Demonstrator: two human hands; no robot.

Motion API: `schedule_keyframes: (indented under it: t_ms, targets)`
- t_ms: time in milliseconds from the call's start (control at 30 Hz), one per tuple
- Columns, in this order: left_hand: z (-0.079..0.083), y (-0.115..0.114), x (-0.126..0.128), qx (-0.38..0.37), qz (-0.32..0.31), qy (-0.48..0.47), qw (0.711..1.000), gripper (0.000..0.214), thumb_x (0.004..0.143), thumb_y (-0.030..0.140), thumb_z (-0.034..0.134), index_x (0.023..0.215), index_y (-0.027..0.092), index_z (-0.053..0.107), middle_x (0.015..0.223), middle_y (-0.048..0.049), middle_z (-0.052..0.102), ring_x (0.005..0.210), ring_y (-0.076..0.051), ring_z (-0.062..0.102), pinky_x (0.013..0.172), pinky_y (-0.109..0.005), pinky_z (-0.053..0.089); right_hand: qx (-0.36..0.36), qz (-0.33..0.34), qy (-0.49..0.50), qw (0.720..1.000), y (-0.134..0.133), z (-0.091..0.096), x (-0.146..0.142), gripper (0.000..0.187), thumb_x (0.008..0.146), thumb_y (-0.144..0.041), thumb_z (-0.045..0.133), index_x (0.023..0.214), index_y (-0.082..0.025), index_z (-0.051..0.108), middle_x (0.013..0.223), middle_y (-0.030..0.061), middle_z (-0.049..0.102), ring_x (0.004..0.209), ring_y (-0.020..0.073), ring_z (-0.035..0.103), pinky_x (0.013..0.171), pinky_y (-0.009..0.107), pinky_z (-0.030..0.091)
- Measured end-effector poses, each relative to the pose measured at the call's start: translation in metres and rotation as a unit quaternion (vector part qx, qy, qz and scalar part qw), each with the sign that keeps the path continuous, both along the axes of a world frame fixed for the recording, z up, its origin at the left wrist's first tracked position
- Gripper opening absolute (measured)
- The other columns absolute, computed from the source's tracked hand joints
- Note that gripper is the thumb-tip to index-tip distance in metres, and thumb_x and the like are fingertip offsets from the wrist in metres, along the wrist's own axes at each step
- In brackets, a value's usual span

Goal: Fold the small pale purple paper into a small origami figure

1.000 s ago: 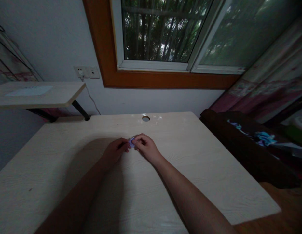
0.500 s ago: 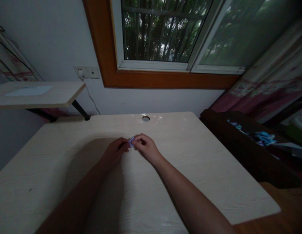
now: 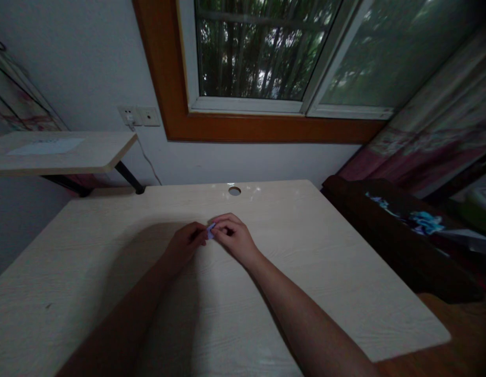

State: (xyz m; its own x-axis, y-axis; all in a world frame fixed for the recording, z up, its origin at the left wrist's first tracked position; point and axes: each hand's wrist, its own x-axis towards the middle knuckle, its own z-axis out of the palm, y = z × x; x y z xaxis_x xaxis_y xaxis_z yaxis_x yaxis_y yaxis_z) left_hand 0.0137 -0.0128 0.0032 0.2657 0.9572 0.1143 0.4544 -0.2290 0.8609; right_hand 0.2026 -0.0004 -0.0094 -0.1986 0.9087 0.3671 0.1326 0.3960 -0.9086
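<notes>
Now the right hand (image 3: 238, 240) edges left, so less slip (image 3: 210, 231) shows; it and the left hand (image 3: 185, 244) both pinch it.

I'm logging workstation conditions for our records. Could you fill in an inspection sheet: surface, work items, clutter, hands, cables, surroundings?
Surface: pale wood-grain desk, with a round hole near its far edge and a small dark mark at left.
Work items: small purple piece, possibly paper; too small to identify.
Clutter: crumpled blue item on dark furniture at right.
Hands: left hand and right hand pinch the piece from opposite sides.
Cables: white cord hanging from a wall outlet.
Surroundings: sliding window, curtain, raised shelf bearing a white sheet.
</notes>
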Motion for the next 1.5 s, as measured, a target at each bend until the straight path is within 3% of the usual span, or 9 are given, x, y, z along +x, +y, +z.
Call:
schedule_keyframes:
  t_ms: [467, 900, 1300, 1500]
  targets:
    - [-0.005, 0.001, -0.001, 0.030, -0.007, 0.047, 0.998, 0.021, 0.089, 0.036, 0.052, 0.084, 0.019, 0.062, 0.074, -0.0013, 0.066, 0.069, -0.016, 0.060, 0.067, -0.026, 0.044, 0.035, 0.007, -0.043, 0.998, 0.001, -0.005, 0.002, 0.004, 0.080, -0.024, 0.069, 0.077, -0.021, 0.070, 0.110, 0.0068, 0.063, 0.064, 0.0100, 0.054, 0.058, 0.026, 0.046]
    - [-0.001, -0.001, 0.000, 0.027, 0.009, 0.038, 0.999, 0.021, 0.090, 0.035, 0.051, 0.084, 0.018, 0.063, 0.073, -0.0009, 0.065, 0.066, -0.015, 0.059, 0.065, -0.025, 0.044, 0.051, 0.003, -0.044, 0.998, 0.000, -0.006, 0.002, 0.003, 0.081, -0.021, 0.067, 0.077, -0.020, 0.068, 0.107, 0.0069, 0.063, 0.067, 0.0109, 0.056, 0.058, 0.025, 0.046]
    - [-0.006, 0.001, -0.002, 0.045, 0.020, 0.026, 0.998, 0.019, 0.089, 0.035, 0.053, 0.086, 0.018, 0.062, 0.075, -0.0022, 0.066, 0.070, -0.016, 0.061, 0.068, -0.027, 0.047, 0.087, -0.008, -0.042, 0.995, 0.002, -0.008, 0.002, 0.003, 0.081, -0.017, 0.066, 0.078, -0.019, 0.067, 0.104, 0.0059, 0.062, 0.062, 0.0082, 0.052, 0.055, 0.023, 0.046]
    - [-0.012, 0.002, -0.001, 0.035, 0.005, -0.032, 0.999, 0.030, 0.088, 0.034, 0.058, 0.114, 0.019, 0.058, 0.085, -0.0028, 0.068, 0.073, -0.016, 0.064, 0.071, -0.028, 0.051, 0.092, 0.002, -0.043, 0.995, 0.003, -0.011, 0.002, 0.003, 0.082, -0.018, 0.066, 0.079, -0.019, 0.067, 0.104, 0.0060, 0.061, 0.065, 0.0090, 0.054, 0.056, 0.022, 0.046]
